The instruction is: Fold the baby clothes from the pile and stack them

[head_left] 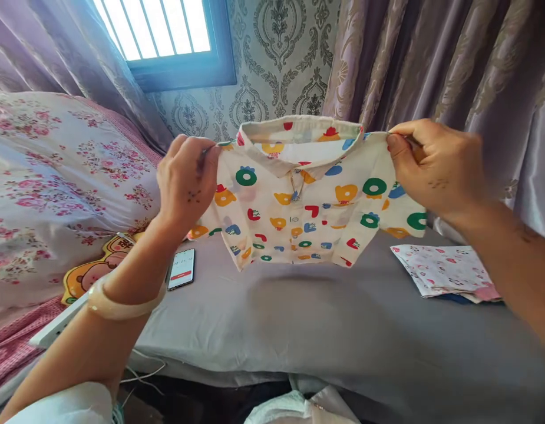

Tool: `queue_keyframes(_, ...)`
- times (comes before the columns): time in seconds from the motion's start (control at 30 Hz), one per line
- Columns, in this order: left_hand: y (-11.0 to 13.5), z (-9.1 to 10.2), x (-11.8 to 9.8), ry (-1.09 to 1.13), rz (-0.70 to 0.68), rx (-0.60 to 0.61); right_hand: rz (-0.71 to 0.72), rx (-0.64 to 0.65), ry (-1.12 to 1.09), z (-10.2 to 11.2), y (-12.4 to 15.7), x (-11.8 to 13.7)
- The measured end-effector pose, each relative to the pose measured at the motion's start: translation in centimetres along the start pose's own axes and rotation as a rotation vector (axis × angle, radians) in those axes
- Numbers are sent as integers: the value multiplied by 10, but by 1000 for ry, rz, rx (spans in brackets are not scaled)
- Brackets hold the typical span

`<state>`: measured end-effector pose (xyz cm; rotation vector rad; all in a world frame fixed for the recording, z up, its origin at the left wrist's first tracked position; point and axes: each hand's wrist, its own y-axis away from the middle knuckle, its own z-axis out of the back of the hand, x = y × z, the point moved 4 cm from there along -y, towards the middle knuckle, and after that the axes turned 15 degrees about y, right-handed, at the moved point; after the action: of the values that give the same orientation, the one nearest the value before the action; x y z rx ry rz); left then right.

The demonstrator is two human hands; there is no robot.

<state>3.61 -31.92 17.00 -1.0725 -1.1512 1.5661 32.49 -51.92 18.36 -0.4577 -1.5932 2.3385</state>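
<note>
A small white short-sleeved shirt (294, 206) with a collar and a colourful print hangs stretched out in front of me, above the grey sheet. My left hand (188, 176) pinches its shoulder on the left side between thumb and fingers. At the opposite shoulder, my right hand (435, 165) grips the cloth in the same way. The front of the shirt faces me, with its buttons down the middle. The hem hangs free, with a shadow on the sheet below.
A grey-sheeted bed (325, 330) spreads beneath. Folded printed clothes (446, 271) lie at the right. A phone (182, 269), a white power strip (60, 324) and a yellow cartoon cushion (95, 265) are at the left, beside floral bedding (69, 171). White cables (144, 368) hang at the front edge.
</note>
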Motion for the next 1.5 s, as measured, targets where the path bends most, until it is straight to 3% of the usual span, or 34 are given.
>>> queue_keyframes(0.13, -25, 31, -13, 106, 35, 9, -79, 53, -111, 21, -18, -6)
queue_keyframes(0.27, -42, 27, -1, 225, 198, 134, -187, 199, -232, 8, -33, -12)
queue_keyframes(0.4, -27, -15, 42, 317, 337, 284, -137, 411, -314, -34, -22, -11)
queue_keyframes(0.57, 36, -93, 99, 178, 310, 576, -11, 611, -86, -106, 25, -14)
queue_keyframes(0.7, 97, -144, 120, 26, 305, 714, 68, 809, 93, -160, 73, -10)
queue_keyframes(0.8, 137, -170, 126, -92, 398, 781, 91, 944, 198, -194, 109, -5)
queue_keyframes(0.93, 173, -195, 131, -194, 476, 874, 113, 1094, 240, -228, 152, 1)
queue_keyframes(1.1, 199, -216, 141, -259, 479, 996, 106, 1149, 199, -253, 181, 2)
queue_keyframes(1.27, 211, -237, 155, -271, 442, 1077, 131, 1191, 200, -274, 189, -5)
queue_keyframes(1.5, 201, -268, 169, -303, 393, 1113, 186, 1179, 243, -307, 180, -22)
